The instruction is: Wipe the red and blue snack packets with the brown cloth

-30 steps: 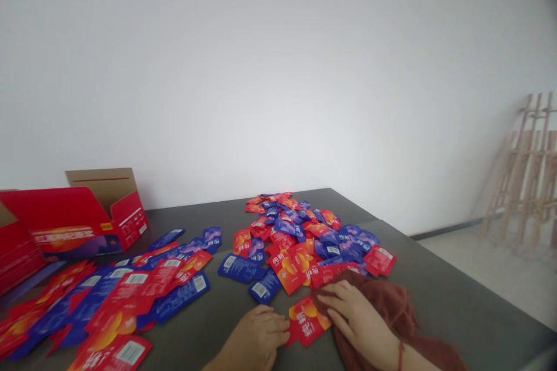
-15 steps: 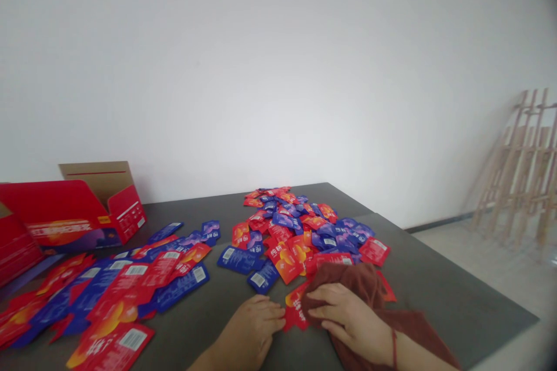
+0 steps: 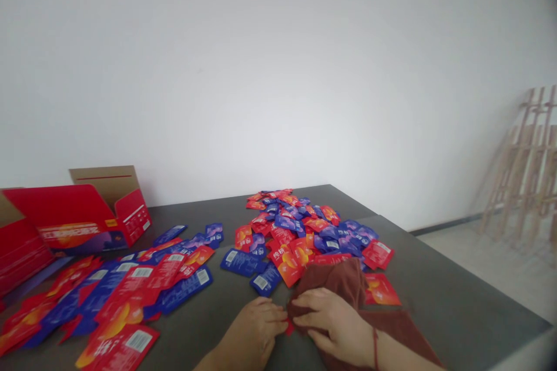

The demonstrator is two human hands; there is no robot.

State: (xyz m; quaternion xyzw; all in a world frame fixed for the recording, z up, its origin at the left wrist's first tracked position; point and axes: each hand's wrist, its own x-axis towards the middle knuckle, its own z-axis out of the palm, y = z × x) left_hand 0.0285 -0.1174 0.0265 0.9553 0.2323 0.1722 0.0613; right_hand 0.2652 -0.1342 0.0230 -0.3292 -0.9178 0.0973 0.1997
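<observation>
My right hand, with a red cord at its wrist, is closed on a brown cloth and presses it down on the table. Beneath the cloth lies a red packet, of which only a small piece shows between my hands. My left hand has its curled fingertips at that packet's left edge. Just beyond the hands, a heap of red and blue packets spreads toward the wall. One red packet with an orange print lies right of the cloth.
More red and blue packets lie in overlapping rows on the left of the dark table. An open red carton stands behind them near the white wall. Wooden frames lean at the far right.
My right hand has moved left with the cloth, covering most of the red packet and nearing my left hand. The orange-printed red packet on the right shows more. The view has shifted slightly.
</observation>
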